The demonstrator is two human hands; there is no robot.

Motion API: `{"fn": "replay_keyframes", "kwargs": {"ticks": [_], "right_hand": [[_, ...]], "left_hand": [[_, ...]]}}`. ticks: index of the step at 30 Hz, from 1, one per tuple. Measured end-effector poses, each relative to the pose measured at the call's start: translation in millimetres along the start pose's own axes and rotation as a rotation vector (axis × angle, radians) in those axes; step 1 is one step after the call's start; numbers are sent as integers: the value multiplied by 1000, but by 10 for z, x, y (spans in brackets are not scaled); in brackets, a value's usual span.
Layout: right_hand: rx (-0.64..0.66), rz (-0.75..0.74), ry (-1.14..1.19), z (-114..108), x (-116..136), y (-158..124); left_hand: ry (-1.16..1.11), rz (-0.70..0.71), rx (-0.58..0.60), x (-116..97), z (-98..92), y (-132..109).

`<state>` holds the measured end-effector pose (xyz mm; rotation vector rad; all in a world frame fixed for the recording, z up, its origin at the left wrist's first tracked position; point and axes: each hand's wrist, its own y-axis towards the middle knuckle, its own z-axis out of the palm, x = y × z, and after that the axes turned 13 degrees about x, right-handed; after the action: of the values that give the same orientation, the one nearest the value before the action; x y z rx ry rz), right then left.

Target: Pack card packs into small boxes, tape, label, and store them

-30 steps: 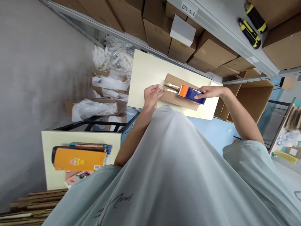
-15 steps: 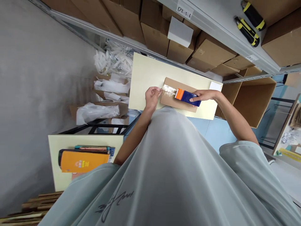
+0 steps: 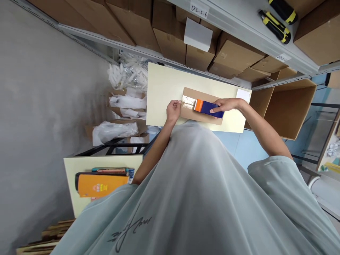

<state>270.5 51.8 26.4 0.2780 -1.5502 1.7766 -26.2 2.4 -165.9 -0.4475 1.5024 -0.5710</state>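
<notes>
A small brown cardboard box (image 3: 190, 114) lies flat on the pale yellow tabletop (image 3: 162, 85). Shiny clear packing tape (image 3: 188, 101) runs along its top from the left end. My right hand (image 3: 225, 104) is wrapped round a blue tape dispenser (image 3: 209, 108) with an orange front, held over the box with its toothed edge facing left. At the box's left end my left hand (image 3: 173, 110) is closed, its fingertips pinched at the end of the tape; exactly how they grip it is too small to see.
Cardboard boxes (image 3: 199, 56) fill the shelf behind the table, with utility knives (image 3: 276, 28) on the shelf above. A large open carton (image 3: 288, 106) stands at right. White packing material (image 3: 127, 72) is piled left; books and an orange folder (image 3: 103, 185) lie on a lower-left table.
My left hand has come in closer against the box's left end. The dispenser in my right hand has shifted slightly left along the box. The whole view has turned a little.
</notes>
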Motion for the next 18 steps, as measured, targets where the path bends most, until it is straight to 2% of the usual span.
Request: {"fn": "replay_keyframes", "kwargs": {"ticks": [2,4,7,9,10,14,18], "right_hand": [[-2,4,10,13,-11,5],[-17,8,16,18,-26,11],[-75,6,-12,9,-60,25],[-97,-12,-35,-10,-92,39],[-98,-24,-41,-22,-111,48],[-110,-40,-27,-80,-206,104],[-215,-62,24,-119,-321,187]], "left_hand": [[116,71,-9,-15,-75,-44],[215,205,44,-84,-123,-132],[414,401,311,-257,-65,-264],[554,436,472,-369,55,-310],[603,437,512,-412,123,-318],[656,430,503,-472,309,-307],[677,402,512,-449,304,-277]]}}
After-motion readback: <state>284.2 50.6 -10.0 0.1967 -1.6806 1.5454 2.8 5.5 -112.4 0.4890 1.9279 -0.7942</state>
